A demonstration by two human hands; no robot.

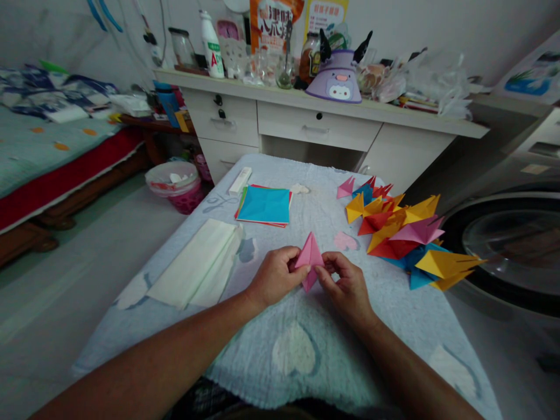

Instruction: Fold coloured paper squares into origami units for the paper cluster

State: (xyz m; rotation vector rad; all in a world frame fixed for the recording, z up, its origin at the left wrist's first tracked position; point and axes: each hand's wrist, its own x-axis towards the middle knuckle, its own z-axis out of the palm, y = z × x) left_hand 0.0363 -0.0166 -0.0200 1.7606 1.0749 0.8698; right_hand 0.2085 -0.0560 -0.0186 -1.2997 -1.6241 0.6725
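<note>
A piece of pink origami paper [310, 252], folded into a narrow diamond with a crease down its middle, is held just above the cloth-covered table. My left hand [280, 271] pinches its left side, thumb across the lower front. On the other side my right hand [345, 283] grips the right edge between thumb and fingers. Both hands are closed on the paper, and the fingers behind it are partly hidden. Beyond them lies a stack of square coloured paper [265, 204] with a blue sheet on top. Several folded paper cranes [389, 227] in yellow, red, blue and pink crowd the table's right side.
A folded pale cloth [199, 262] lies left of my hands. Behind it is a small white box [240, 181]. A white desk [315, 119] with jars and bottles stands behind the table. A pink bin [184, 198] is at left, a washing machine [516, 245] at right.
</note>
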